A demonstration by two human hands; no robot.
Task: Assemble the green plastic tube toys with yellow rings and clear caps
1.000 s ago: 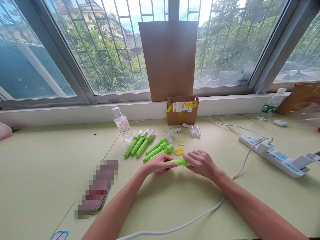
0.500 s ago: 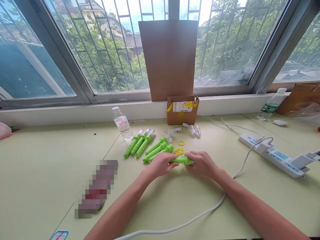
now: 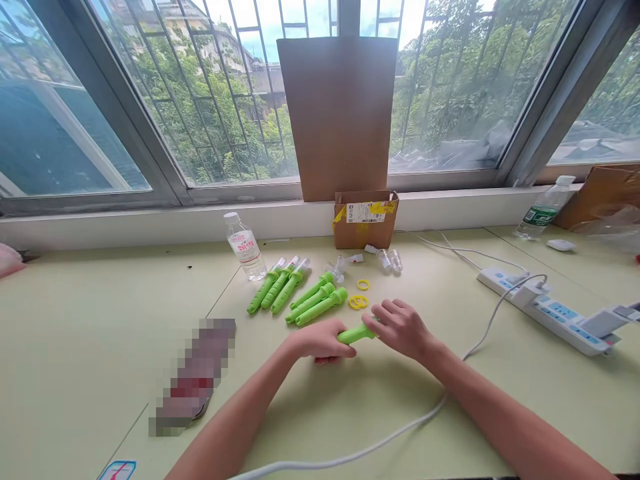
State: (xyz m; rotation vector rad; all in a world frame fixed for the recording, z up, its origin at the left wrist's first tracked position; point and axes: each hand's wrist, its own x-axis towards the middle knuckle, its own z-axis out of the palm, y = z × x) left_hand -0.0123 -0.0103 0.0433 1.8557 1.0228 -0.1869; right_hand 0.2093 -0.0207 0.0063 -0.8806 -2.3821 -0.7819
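Note:
My left hand is closed around one end of a green plastic tube, held just above the table. My right hand wraps over the tube's other end, so that end is hidden. Beyond my left hand lie three more green tubes with bare threaded ends. Three green tubes with clear caps lie farther left, side by side. Yellow rings rest on the table just past my hands. Clear plastic caps and small white pieces are scattered behind the rings.
A small cardboard box stands at the windowsill, with a water bottle to its left. A white power strip sits at right. Its cable crosses under my right forearm. A blurred flat object lies left.
Both hands have come slightly nearer to me with the green tube. My right hand has turned over the tube's end, covering the clear tip that showed before.

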